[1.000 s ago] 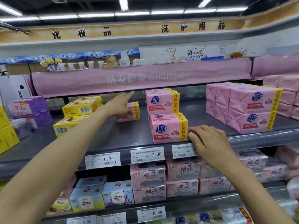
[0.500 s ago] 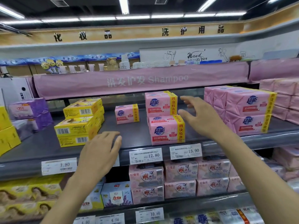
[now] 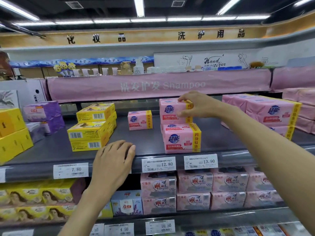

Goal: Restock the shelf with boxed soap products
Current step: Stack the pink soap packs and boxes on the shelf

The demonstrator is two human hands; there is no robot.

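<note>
On the grey shelf (image 3: 51, 150) two pink soap boxes stand stacked at the middle. My right hand (image 3: 196, 104) grips the upper pink box (image 3: 170, 110) at its right end, fingers on its top and thumb on its front. The lower pink box (image 3: 181, 139) sits near the shelf's front edge. A smaller pink soap box (image 3: 139, 120) stands alone further back to the left. My left hand (image 3: 114, 159) rests on the shelf's front edge, fingers loosely bent and holding nothing.
Yellow soap boxes (image 3: 92, 128) are stacked left of the middle, with more yellow and purple packs at the far left. A big block of pink packs (image 3: 265, 113) fills the right. Price tags (image 3: 200, 161) line the shelf edge. Lower shelves are packed with boxes.
My right hand has moved left and taken hold of the upper pink box. My left hand has come back from the small pink box and now rests on the shelf edge.
</note>
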